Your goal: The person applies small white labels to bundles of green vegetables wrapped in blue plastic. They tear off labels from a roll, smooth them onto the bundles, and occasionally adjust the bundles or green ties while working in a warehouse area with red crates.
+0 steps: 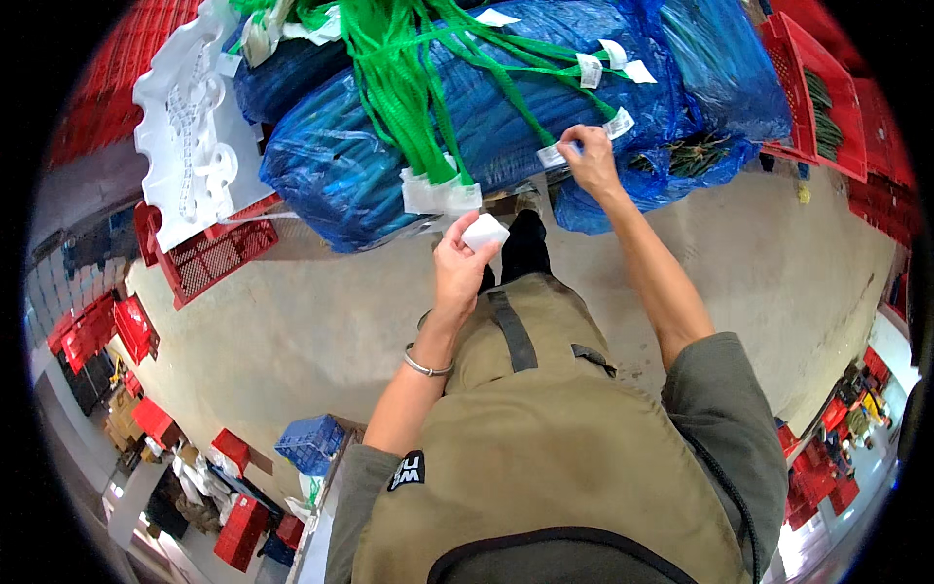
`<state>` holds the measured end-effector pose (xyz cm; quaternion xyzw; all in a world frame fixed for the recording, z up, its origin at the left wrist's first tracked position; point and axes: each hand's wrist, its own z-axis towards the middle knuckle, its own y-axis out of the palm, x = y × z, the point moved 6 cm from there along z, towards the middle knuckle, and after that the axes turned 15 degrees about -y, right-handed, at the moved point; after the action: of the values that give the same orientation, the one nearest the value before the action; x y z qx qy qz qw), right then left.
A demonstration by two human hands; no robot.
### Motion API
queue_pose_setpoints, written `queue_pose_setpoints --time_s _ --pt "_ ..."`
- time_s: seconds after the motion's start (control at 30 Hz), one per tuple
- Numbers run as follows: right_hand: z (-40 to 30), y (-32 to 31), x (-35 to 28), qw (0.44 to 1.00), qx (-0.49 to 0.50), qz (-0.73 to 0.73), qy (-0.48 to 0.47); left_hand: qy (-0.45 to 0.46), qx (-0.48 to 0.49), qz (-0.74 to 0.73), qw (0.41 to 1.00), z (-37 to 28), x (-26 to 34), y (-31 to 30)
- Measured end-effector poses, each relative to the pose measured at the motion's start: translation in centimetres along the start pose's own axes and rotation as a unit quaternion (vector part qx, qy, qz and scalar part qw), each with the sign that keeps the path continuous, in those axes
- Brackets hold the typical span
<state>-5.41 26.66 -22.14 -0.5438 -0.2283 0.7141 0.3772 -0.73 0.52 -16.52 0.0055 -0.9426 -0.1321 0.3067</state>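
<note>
My left hand (462, 266) holds a small stack of white labels (485, 231) between thumb and fingers, just below the white-tagged ends of a green mesh bundle (430, 139). With thumb and finger, my right hand (587, 157) pinches a printed white tag (552, 155) at the end of a green mesh strip (522, 102). Another tagged strip end (619, 123) lies close beside that hand. More green strips with white tags (589, 71) fan out over large blue plastic-wrapped bundles (474, 109).
A white scalloped sheet (175, 139) with curled label strips lies left of the bundles, over a red perforated crate (219, 259). Another red crate (839, 109) holds dark green coils at right. A blue crate (310, 444) stands behind me. People (865, 412) are far off at lower right.
</note>
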Motion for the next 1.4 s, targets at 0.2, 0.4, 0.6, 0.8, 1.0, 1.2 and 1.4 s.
queue_pose_setpoints --time_s 0.2,0.4,0.6,0.8,1.0,1.2,1.4 --pt "3.8 -9.6 -3.4 0.992 0.0 -0.116 0.057 0.017 0.02 -0.057 0.998 -2.1 0.5 -3.0" --pt "-0.3 -2.0 -18.0 0.924 -0.196 0.318 -0.082 -0.026 -0.024 -0.113 0.993 -2.3 1.3 -4.8" --pt "-3.4 0.8 -19.9 0.913 -0.169 0.371 0.035 -0.008 -0.024 -0.08 0.996 -2.1 1.9 -5.5" --pt "-4.1 0.8 -19.1 0.924 -0.124 0.36 0.03 -0.062 0.055 -0.108 0.991 -0.7 0.0 -6.8" --pt "-7.9 8.3 -11.4 0.733 0.046 0.522 0.434 -0.051 0.132 -0.12 0.983 -0.3 -0.7 -9.1" --pt "-5.3 6.6 -12.1 0.812 0.023 0.468 0.348 0.081 0.12 -0.033 0.989 -2.7 1.4 -7.5" --pt "-1.0 0.0 -12.0 0.889 -0.022 0.414 0.193 0.074 0.071 -0.047 0.994 -3.4 2.2 -8.3"
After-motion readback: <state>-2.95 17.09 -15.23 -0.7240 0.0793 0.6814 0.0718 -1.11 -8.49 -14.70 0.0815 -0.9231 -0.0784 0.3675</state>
